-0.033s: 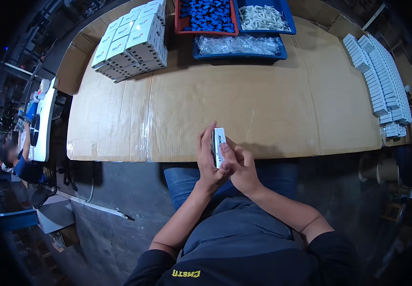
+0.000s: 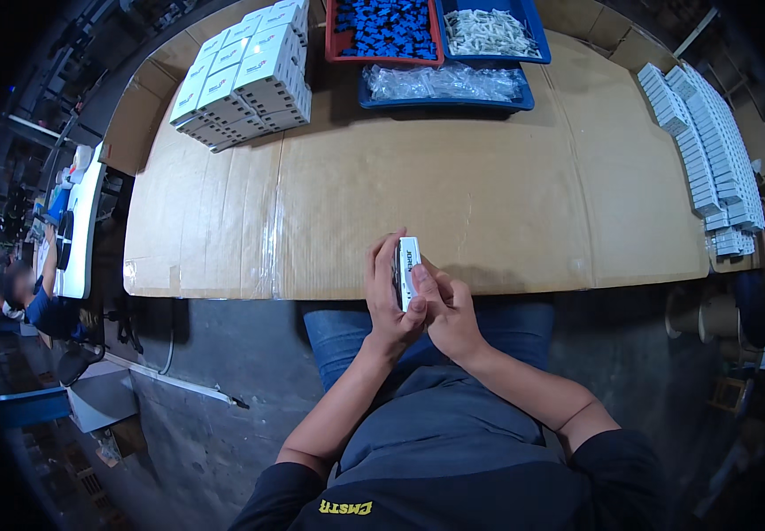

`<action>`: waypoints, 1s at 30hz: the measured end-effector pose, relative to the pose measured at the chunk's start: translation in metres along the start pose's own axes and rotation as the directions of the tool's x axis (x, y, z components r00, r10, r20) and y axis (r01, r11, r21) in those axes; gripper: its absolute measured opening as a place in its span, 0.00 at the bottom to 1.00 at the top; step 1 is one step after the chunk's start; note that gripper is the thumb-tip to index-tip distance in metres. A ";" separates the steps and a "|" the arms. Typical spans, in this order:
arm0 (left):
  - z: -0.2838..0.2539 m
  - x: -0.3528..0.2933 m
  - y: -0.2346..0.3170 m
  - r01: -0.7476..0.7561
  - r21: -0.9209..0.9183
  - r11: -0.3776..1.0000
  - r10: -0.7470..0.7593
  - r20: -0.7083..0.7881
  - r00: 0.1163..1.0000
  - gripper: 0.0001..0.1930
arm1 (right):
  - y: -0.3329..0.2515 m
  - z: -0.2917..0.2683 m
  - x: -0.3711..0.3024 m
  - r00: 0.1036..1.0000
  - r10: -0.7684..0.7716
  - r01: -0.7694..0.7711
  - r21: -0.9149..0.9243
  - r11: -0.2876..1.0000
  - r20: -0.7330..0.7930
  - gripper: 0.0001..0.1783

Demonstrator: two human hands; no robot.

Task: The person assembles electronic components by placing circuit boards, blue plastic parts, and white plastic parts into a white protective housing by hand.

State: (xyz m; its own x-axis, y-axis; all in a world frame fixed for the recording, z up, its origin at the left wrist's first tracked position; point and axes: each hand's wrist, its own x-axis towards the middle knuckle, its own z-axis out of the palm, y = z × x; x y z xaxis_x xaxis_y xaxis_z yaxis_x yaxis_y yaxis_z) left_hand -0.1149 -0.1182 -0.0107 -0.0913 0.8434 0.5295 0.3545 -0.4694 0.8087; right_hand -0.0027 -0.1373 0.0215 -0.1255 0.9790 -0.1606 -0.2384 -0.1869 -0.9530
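A small white box with dark print on one narrow face stands held between my hands, just over the table's near edge. My left hand wraps its left side, fingers reaching up along it and thumb near the lower end. From the right, my right hand closes on the box, its thumb pressed on the printed face. The fingers behind the box are mostly hidden, and I cannot tell whether it has a lid open.
Cardboard covers the table. Stacked white boxes stand far left. A red tray of blue parts, a blue tray of whitish pieces and another tray of clear bags sit at the back. Small boxes line the right.
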 end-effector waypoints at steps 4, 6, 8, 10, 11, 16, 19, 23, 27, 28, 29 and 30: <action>0.002 0.001 0.002 0.013 -0.017 1.000 -0.013 -0.036 0.999 0.45 | -0.008 0.001 -0.003 1.000 0.021 -0.022 -0.047 0.999 -0.019 0.25; 0.003 0.000 0.001 -0.001 0.000 1.000 0.001 -0.041 0.999 0.44 | -0.007 0.003 -0.003 0.999 -0.024 0.021 -0.080 0.997 -0.046 0.25; 0.003 0.000 0.000 -0.015 0.017 1.000 0.016 -0.044 0.999 0.44 | -0.012 0.002 -0.003 0.999 -0.024 0.020 -0.096 0.995 -0.043 0.24; 0.006 0.000 0.000 -0.003 -0.009 1.000 0.002 -0.046 0.999 0.44 | -0.013 0.000 -0.003 0.999 -0.024 0.020 -0.110 0.994 -0.039 0.25; 0.006 0.000 0.000 -0.003 -0.008 1.000 0.003 -0.045 0.999 0.44 | -0.012 -0.001 -0.003 0.999 -0.026 0.020 -0.129 0.991 -0.046 0.26; 0.007 0.000 -0.002 -0.010 0.014 1.000 0.010 -0.049 0.999 0.45 | -0.006 -0.003 -0.001 0.995 -0.075 0.067 -0.135 0.989 -0.060 0.27; 0.008 -0.002 -0.002 -0.006 -0.005 1.000 0.006 -0.068 0.998 0.48 | -0.010 -0.009 -0.004 0.992 0.124 -0.116 -0.183 0.976 0.033 0.25; 0.009 -0.007 -0.003 0.058 -0.072 0.996 -0.064 -0.090 0.994 0.51 | -0.013 -0.003 -0.002 1.000 -0.005 0.006 -0.144 0.990 0.006 0.26; 0.005 -0.007 -0.009 0.077 -0.057 0.995 -0.076 0.028 0.997 0.54 | -0.019 -0.022 0.008 0.968 0.221 -0.199 -0.169 0.965 0.118 0.28; 0.006 -0.006 -0.010 0.077 -0.086 0.993 -0.070 0.075 0.995 0.55 | -0.014 -0.038 0.015 0.933 0.319 -0.264 -0.286 0.921 0.165 0.30; 0.006 -0.006 -0.009 0.076 -0.085 0.994 -0.069 0.074 0.995 0.55 | -0.012 -0.043 0.020 0.933 0.318 -0.263 -0.286 0.921 0.167 0.30; 0.007 -0.006 -0.008 0.160 -0.179 0.971 -0.149 0.074 0.986 0.54 | -0.012 -0.046 0.025 0.972 0.116 -0.041 -0.337 0.940 0.206 0.30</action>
State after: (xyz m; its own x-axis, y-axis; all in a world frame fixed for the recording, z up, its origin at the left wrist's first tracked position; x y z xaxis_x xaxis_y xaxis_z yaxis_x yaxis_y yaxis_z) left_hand -0.1110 -0.1177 -0.0221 -0.0737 0.9208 0.3830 0.1627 -0.3678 0.9156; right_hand 0.0411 -0.1071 0.0171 -0.3478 0.9128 -0.2141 0.1060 -0.1887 -0.9763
